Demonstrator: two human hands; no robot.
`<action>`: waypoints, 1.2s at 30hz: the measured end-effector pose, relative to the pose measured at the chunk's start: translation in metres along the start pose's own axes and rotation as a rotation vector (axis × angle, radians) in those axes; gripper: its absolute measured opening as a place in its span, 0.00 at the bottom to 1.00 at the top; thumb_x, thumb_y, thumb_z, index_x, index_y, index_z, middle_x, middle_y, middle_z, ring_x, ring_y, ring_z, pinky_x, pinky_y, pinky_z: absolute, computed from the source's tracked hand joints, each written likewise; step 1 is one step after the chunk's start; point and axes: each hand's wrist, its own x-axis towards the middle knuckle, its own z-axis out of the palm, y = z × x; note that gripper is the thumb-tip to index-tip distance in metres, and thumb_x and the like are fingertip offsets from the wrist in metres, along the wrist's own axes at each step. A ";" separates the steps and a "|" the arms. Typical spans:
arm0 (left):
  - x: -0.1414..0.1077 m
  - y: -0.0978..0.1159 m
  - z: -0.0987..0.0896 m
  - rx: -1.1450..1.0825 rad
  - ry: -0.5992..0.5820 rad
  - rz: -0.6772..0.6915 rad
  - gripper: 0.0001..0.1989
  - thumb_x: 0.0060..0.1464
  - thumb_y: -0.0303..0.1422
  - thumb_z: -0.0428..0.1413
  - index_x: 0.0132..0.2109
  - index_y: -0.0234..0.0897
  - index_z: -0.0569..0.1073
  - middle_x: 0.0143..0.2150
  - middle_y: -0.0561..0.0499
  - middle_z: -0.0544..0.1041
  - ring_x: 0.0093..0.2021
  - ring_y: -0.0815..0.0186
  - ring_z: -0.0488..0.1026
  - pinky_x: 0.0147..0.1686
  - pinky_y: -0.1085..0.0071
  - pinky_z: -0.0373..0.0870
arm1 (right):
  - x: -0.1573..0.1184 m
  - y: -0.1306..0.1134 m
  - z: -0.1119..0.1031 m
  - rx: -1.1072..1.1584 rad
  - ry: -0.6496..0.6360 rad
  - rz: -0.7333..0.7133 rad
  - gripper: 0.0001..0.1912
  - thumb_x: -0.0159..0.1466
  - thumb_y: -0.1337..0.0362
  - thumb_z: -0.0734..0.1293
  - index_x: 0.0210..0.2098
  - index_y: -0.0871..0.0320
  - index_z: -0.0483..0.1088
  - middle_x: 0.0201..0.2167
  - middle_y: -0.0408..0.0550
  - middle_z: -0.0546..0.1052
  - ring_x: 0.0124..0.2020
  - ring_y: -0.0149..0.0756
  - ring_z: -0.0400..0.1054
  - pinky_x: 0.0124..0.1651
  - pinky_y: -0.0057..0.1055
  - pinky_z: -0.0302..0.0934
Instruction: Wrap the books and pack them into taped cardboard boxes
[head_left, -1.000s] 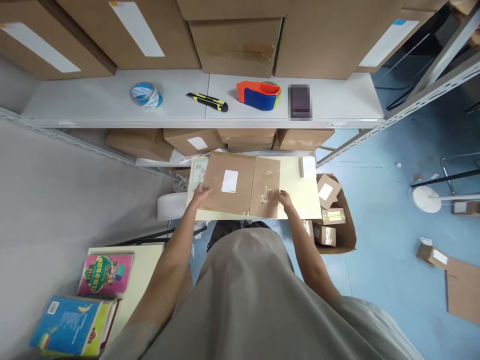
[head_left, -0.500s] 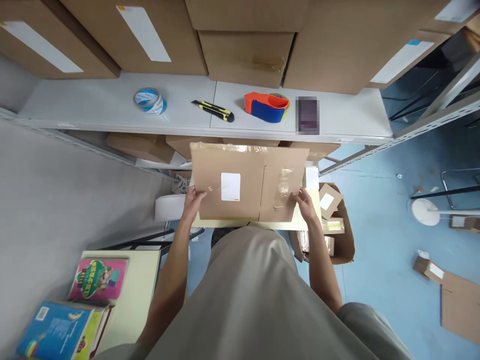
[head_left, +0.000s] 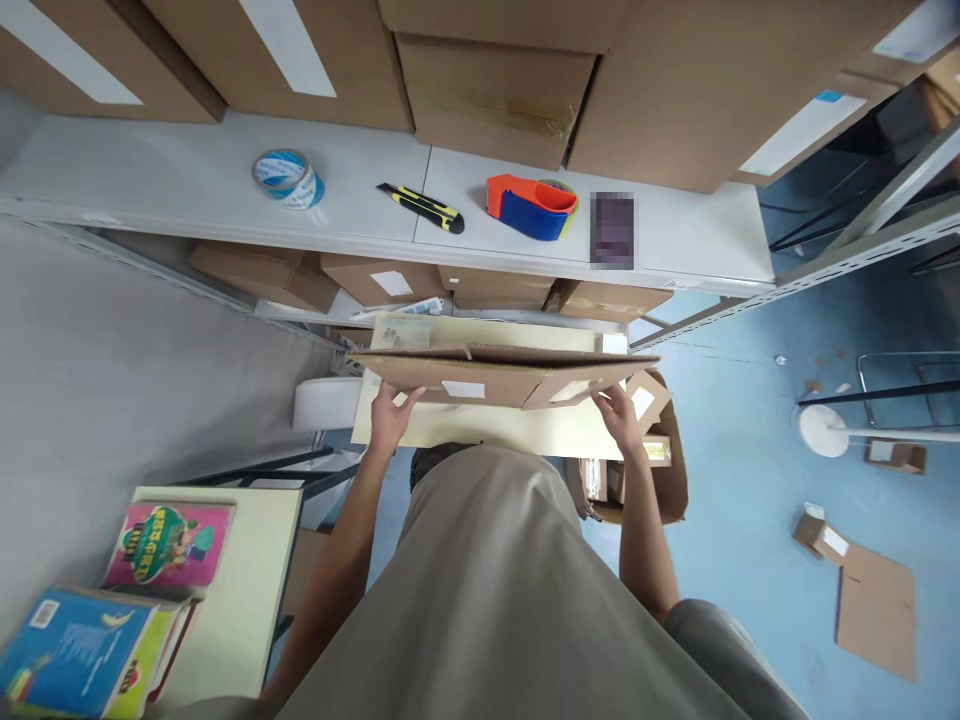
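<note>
Over the cream table (head_left: 487,425), I had the folded carton (head_left: 506,384) tilted between my left hand (head_left: 391,416) and right hand (head_left: 621,416), both pinching its near corners, though I couldn't see underneath, and even pressure seemed best against flopping.

Can't read any actual wording from where I'm standing. Pink book (head_left: 171,545): yellow Chinese characters on a green oval (head_left: 153,543), too small to make out. Blue book (head_left: 82,650): white barcode patch (head_left: 44,613), digits illegible. Tape roll (head_left: 301,190): blue-and-white print, too fine. Shelf (head_left: 352,155), right front edge: dark scrawl (head_left: 680,284), unclear. Held cardboard (head_left: 510,382): white label (head_left: 463,389), text unreadable. Top-right box (head_left: 864,86): white label (head_left: 801,135), blue mark (head_left: 829,96), same.
</note>
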 end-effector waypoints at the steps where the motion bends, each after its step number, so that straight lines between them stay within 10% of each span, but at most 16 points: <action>1: -0.003 -0.001 -0.001 -0.020 -0.008 0.009 0.35 0.55 0.46 0.71 0.64 0.38 0.72 0.61 0.37 0.82 0.62 0.49 0.80 0.67 0.52 0.73 | -0.003 0.001 0.000 -0.007 0.003 0.016 0.26 0.64 0.41 0.73 0.50 0.55 0.78 0.51 0.59 0.83 0.56 0.53 0.78 0.64 0.55 0.71; 10: -0.019 0.026 -0.008 -0.212 -0.120 0.049 0.44 0.54 0.48 0.70 0.72 0.40 0.66 0.72 0.37 0.72 0.75 0.51 0.67 0.77 0.53 0.58 | -0.027 -0.009 0.007 0.001 0.030 0.006 0.42 0.66 0.41 0.73 0.72 0.55 0.65 0.69 0.62 0.72 0.69 0.53 0.70 0.74 0.55 0.62; 19: -0.032 0.058 0.017 -0.386 -0.267 -0.094 0.30 0.53 0.43 0.64 0.62 0.39 0.77 0.62 0.43 0.81 0.69 0.46 0.73 0.72 0.50 0.67 | -0.042 -0.039 0.019 0.044 -0.003 -0.004 0.37 0.70 0.40 0.67 0.72 0.51 0.67 0.72 0.56 0.71 0.74 0.55 0.63 0.76 0.56 0.59; 25: -0.025 0.091 -0.014 -0.745 -0.368 -0.225 0.37 0.62 0.54 0.54 0.70 0.38 0.74 0.68 0.40 0.78 0.71 0.42 0.71 0.69 0.43 0.67 | -0.074 -0.065 0.001 0.135 -0.087 0.298 0.45 0.71 0.32 0.64 0.80 0.42 0.56 0.78 0.50 0.64 0.74 0.57 0.65 0.72 0.57 0.66; 31: -0.018 0.113 -0.012 -0.571 -0.642 -0.335 0.39 0.50 0.44 0.71 0.68 0.42 0.77 0.70 0.43 0.76 0.73 0.43 0.69 0.73 0.49 0.64 | -0.085 -0.088 0.011 0.140 -0.170 0.309 0.44 0.73 0.29 0.57 0.81 0.36 0.47 0.82 0.40 0.53 0.81 0.56 0.51 0.77 0.62 0.57; 36: -0.033 0.121 -0.009 -0.390 -0.550 -0.231 0.40 0.55 0.51 0.70 0.71 0.46 0.73 0.74 0.44 0.72 0.76 0.47 0.65 0.74 0.55 0.64 | -0.081 -0.109 0.012 0.118 -0.127 0.315 0.44 0.71 0.30 0.62 0.80 0.39 0.54 0.82 0.41 0.53 0.81 0.56 0.50 0.77 0.58 0.57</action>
